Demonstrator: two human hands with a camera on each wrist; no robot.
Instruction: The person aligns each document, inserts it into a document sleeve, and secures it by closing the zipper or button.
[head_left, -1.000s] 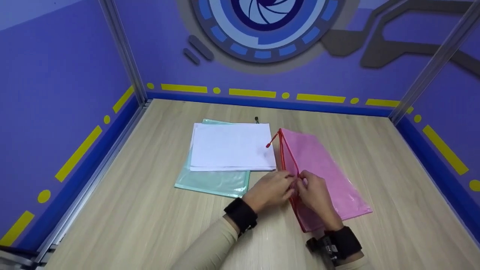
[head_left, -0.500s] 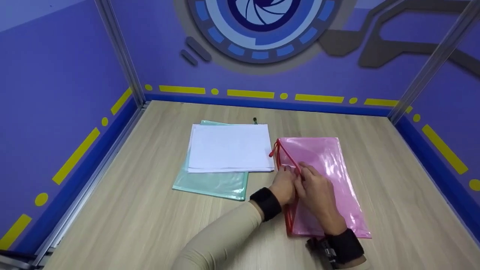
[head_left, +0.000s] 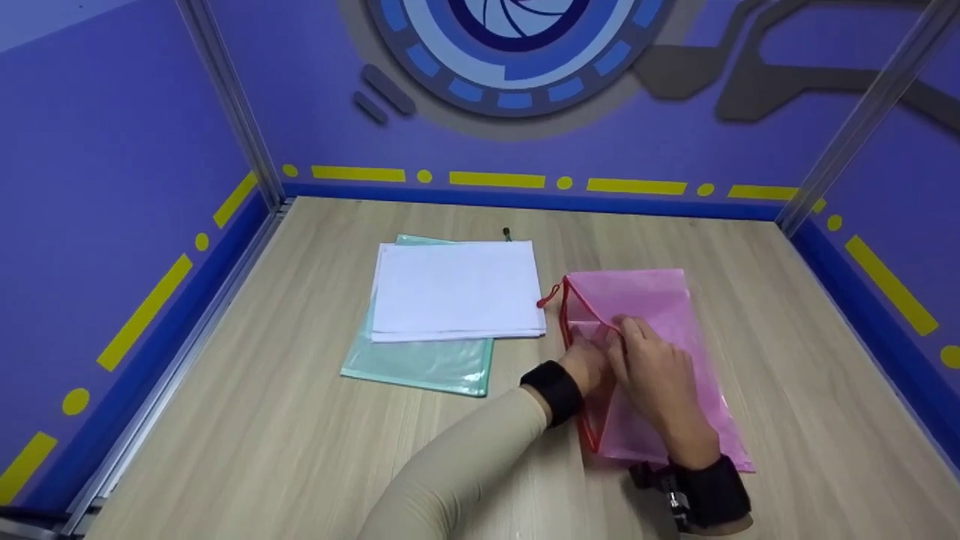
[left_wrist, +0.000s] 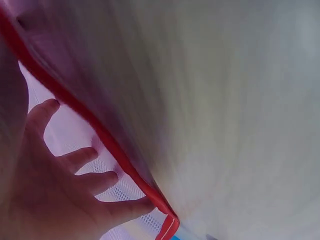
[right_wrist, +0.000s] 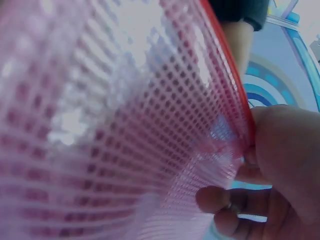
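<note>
A pink mesh zip pouch [head_left: 641,289] with a red zipper edge [left_wrist: 90,117] lies on the table, its mouth parted on the left side. My left hand [head_left: 589,364] reaches into that mouth, partly hidden by the upper layer. In the left wrist view its fingers [left_wrist: 80,160] are spread against the pouch's inside, beyond the red edge. My right hand [head_left: 660,375] pinches the upper red edge and lifts it; in the right wrist view the thumb [right_wrist: 280,135] presses on that edge. A red zipper pull [head_left: 551,295] hangs from the far left corner.
Left of the pouch, a stack of white paper [head_left: 454,289] lies on a green zip pouch [head_left: 427,367]. A dark zipper pull [head_left: 507,234] sticks out behind the paper. Blue panels [head_left: 495,142] wall in the wooden table [head_left: 262,420] at the back and sides.
The pouch has come down from a tilted, raised position to lie flatter and straighter. My left hand has moved right, from the edge into the mouth, which now gapes wider. My right hand keeps its pinch.
</note>
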